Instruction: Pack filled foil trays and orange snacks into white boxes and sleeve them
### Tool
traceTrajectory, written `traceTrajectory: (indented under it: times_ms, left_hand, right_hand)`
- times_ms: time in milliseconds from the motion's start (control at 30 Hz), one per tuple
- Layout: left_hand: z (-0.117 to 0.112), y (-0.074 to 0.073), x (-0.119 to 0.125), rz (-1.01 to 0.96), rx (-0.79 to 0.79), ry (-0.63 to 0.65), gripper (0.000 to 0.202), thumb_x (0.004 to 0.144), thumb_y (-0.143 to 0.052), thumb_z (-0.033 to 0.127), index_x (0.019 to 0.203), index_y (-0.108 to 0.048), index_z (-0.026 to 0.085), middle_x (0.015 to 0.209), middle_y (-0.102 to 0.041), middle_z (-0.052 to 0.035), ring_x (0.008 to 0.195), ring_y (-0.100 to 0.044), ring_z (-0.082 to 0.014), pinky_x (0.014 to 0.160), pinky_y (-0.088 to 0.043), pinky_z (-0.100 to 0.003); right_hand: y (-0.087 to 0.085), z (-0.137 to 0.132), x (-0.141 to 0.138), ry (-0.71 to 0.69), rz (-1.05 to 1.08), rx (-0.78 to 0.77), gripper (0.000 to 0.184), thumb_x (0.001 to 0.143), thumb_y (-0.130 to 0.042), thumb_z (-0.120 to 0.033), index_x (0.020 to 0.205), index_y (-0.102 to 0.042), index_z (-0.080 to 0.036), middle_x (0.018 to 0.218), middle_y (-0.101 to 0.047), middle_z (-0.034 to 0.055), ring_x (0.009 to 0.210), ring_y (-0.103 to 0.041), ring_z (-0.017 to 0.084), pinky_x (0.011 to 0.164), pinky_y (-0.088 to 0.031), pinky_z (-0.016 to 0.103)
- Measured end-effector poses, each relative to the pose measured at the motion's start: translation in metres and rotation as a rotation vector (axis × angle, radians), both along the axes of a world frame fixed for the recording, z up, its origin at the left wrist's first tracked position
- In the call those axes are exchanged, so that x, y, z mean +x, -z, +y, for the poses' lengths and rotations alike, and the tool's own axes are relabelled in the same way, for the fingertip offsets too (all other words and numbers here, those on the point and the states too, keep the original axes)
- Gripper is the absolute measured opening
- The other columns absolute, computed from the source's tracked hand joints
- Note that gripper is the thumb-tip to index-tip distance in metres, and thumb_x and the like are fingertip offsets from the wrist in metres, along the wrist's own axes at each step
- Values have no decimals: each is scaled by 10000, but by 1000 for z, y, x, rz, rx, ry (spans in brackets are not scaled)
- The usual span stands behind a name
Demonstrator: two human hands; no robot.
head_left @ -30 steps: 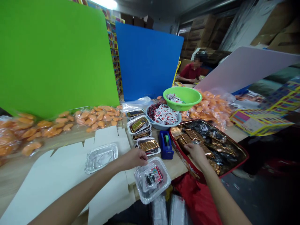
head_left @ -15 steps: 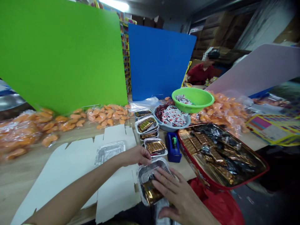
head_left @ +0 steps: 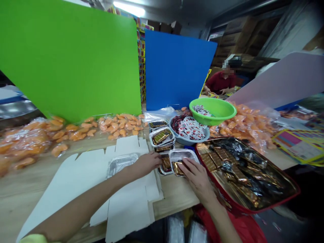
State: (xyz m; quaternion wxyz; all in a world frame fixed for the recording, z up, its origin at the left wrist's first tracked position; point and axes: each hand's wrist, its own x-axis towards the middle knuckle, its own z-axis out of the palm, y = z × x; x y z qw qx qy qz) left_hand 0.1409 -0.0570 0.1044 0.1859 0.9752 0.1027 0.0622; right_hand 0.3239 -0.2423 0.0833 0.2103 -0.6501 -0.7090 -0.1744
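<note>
My right hand (head_left: 196,177) grips the rim of a foil tray (head_left: 182,158), with gold-wrapped bars (head_left: 177,168) inside it. My left hand (head_left: 146,163) rests just beside a second foil tray (head_left: 165,164), which holds gold bars and is partly covered by the first. A third, unfilled foil tray (head_left: 121,164) lies on a flat white cardboard blank (head_left: 126,199) to the left. Filled foil trays (head_left: 161,136) stand in a row behind. To the right, a red-rimmed tray (head_left: 243,175) holds many gold and black wrapped bars.
A grey-blue bowl (head_left: 189,130) holds red and white sachets, and a green bowl (head_left: 212,111) stands behind it. Bagged orange pieces (head_left: 76,133) spread along the table behind tall green and blue boards. A co-worker (head_left: 222,81) sits at the back.
My right hand has carried the foil tray from the near table edge up against the row of trays, where it now hides the blue tape dispenser. My left hand has barely moved.
</note>
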Motion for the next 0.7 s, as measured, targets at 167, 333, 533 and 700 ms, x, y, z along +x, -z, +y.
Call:
traceTrajectory:
  times_ms: [167, 333, 533, 700]
  left_hand:
    - [6, 15, -9, -42, -36, -21, 248, 816, -488, 198, 1053, -561, 211, 1146, -546, -68, 1079, -483, -210, 907, -415, -330]
    - [10, 11, -22, -144, -162, 1, 270, 826, -459, 181, 1081, -540, 223, 1185, -515, -65, 1076, -492, -169, 913, -410, -284]
    - [27, -7, -62, -106, -134, -288, 222, 841, -408, 311, 964, -567, 215, 1018, -550, -48, 822, -560, -144, 729, -448, -258]
    - [61, -8, -106, -10, -78, -493, 302, 783, -449, 432, 931, -582, 204, 955, -556, -58, 803, -542, -178, 707, -426, -277]
  right_hand:
    - [21, 44, -8, -38, -56, -108, 375, 857, -455, -186, 1214, -489, -297, 1275, -489, 8, 1163, -406, 183, 881, -357, 330]
    - [22, 57, -7, -100, -82, -193, 447, 845, -489, -264, 1282, -398, -284, 1326, -429, 0, 1206, -370, 195, 931, -320, 384]
    - [16, 56, -7, -139, -83, -179, 537, 855, -458, -344, 1342, -286, -198, 1373, -354, 51, 1275, -270, 184, 1020, -209, 424]
    - [11, 50, -9, -74, -108, -135, 606, 815, -478, -463, 1328, -317, -183, 1411, -270, 98, 1301, -196, 247, 1025, -134, 493]
